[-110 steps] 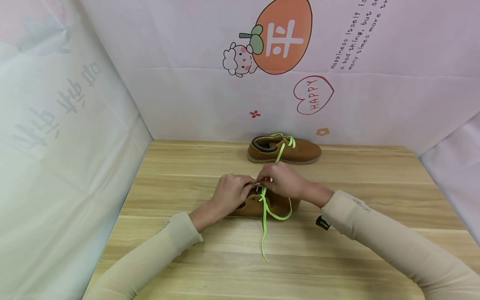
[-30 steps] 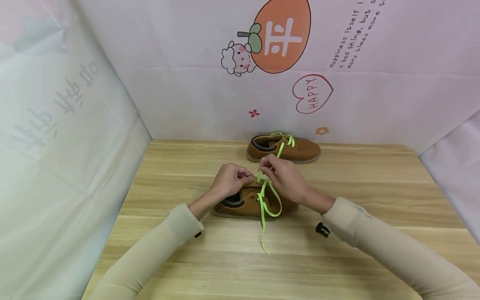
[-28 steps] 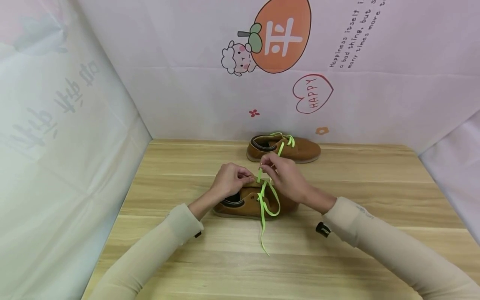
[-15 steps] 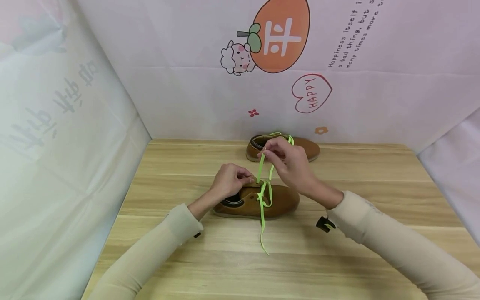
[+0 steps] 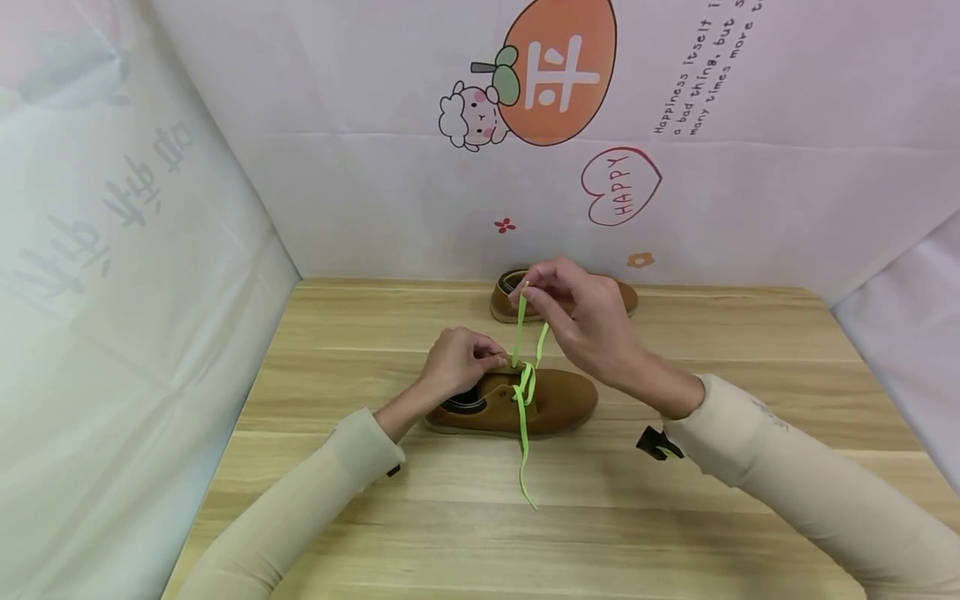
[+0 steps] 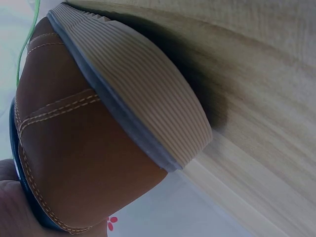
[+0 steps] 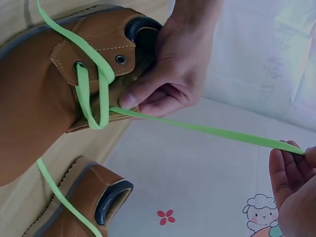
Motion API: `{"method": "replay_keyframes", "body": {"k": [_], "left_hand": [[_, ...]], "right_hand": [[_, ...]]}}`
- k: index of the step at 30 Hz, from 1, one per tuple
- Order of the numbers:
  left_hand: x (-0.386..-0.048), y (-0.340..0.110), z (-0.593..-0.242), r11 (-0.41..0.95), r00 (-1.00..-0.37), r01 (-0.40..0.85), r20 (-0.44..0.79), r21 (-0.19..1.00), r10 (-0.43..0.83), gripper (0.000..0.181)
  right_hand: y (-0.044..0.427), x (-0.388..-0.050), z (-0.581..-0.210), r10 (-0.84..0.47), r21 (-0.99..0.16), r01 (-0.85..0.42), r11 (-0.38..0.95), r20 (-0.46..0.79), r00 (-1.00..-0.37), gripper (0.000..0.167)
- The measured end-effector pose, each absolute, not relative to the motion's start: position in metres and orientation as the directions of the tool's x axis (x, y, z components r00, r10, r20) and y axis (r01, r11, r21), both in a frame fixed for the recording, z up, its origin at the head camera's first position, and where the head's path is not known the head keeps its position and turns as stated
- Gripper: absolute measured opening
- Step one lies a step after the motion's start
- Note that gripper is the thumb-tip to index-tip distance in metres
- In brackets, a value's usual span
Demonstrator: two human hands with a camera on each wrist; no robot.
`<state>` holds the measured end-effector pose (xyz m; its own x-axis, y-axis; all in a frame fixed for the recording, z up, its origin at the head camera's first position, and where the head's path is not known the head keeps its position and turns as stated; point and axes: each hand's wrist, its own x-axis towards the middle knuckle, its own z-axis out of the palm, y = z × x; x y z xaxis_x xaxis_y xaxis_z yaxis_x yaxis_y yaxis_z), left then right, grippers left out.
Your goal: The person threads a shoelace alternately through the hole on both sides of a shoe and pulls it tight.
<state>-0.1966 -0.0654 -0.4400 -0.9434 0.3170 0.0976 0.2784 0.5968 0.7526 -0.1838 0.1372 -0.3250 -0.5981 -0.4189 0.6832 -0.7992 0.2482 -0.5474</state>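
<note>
A brown leather shoe (image 5: 562, 402) lies on the table, toe to the right in the head view. My left hand (image 5: 453, 364) pinches the far eyelet flap between thumb and fingers, plainly seen in the right wrist view. My right hand (image 5: 592, 321) is raised above the shoe and pinches a neon-green shoelace (image 7: 212, 131). The lace runs taut from that flap up to the fingertips. Its other end hangs over the near side onto the table. An eyelet (image 7: 120, 59) on the near flap has no lace through it. The left wrist view shows the shoe's heel (image 6: 89, 163) and ribbed sole.
A second brown shoe (image 5: 504, 302) stands behind, against the printed white backdrop (image 5: 375, 200), partly hidden by my right hand. The wooden table (image 5: 450, 533) extends in front of the shoe. White cloth (image 5: 112, 333) hangs at the left.
My right hand has risen away from the shoe, drawing the lace up through the far flap; the loop over the toe has shrunk. My left hand has stayed on the flap during the last second.
</note>
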Motion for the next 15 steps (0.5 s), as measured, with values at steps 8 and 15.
{"method": "replay_keyframes", "body": {"k": [8, 15], "left_hand": [[-0.196, -0.066, -0.440, 0.609, -0.942, 0.290, 0.110, 0.738, 0.316, 0.005], [-0.193, -0.066, -0.437, 0.616, -0.939, 0.310, 0.133, 0.724, 0.317, 0.004]], "right_hand": [[0.134, -0.185, -0.315, -0.413, -0.518, -0.813, 0.266, 0.700, -0.582, 0.009], [0.134, -0.182, -0.312, -0.370, -0.544, -0.802, 0.246, 0.713, -0.596, 0.011]]}}
